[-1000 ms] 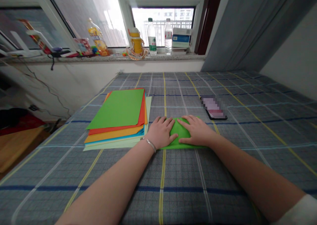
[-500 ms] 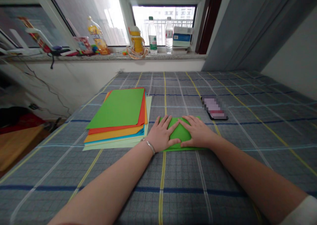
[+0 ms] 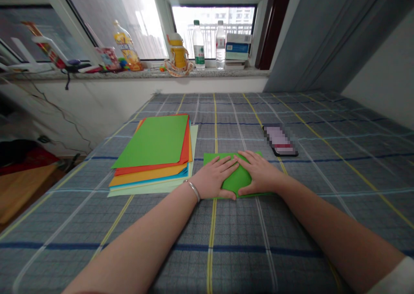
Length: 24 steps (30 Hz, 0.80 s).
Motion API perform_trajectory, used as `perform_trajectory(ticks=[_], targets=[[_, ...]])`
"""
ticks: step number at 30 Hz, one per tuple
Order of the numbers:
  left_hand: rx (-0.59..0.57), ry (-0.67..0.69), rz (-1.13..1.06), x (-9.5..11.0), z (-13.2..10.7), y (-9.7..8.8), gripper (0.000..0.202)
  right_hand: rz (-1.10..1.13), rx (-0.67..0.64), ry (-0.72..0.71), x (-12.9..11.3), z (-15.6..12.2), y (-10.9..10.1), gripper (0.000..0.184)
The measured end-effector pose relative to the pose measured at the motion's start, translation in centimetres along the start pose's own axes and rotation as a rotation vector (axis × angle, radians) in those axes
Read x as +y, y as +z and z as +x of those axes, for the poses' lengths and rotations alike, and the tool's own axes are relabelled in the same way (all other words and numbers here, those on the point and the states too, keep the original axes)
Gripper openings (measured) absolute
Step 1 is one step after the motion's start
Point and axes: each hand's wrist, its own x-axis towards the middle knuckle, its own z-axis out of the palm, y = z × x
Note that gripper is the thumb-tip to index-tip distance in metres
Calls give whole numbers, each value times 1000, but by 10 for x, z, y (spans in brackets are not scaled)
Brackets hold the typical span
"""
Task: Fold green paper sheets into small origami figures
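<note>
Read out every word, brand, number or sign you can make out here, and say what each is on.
Nothing reads clearly enough to quote.
Yellow-orange bottle: label lettering, too blurred.
Green-capped bottle: label characters, too small.
White-capped bottle: label too small.
Blue-and-white box: print too small.
Pink packet: print too blurred.
Phone: screen pixelated, unreadable.
Nearer green paper and paper stack: no writing visible.

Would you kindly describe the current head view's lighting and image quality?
In the head view: daylight glare washes out the windowpane; mosaic blocks obscure the smartphone; stripes on the plaid cloth bow at lower left; the nearer green paper looks fairly sharp.
</note>
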Motion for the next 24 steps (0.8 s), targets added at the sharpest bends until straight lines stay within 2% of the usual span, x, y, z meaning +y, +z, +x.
perform_trajectory(ticks=[13, 24], targets=[[-43, -67, -10, 0, -4, -5, 99, 10, -62, -12, 13, -6, -4, 125], [-235, -288, 68, -2, -19, -24, 113, -60, -107, 116, 29, -22, -15, 122]])
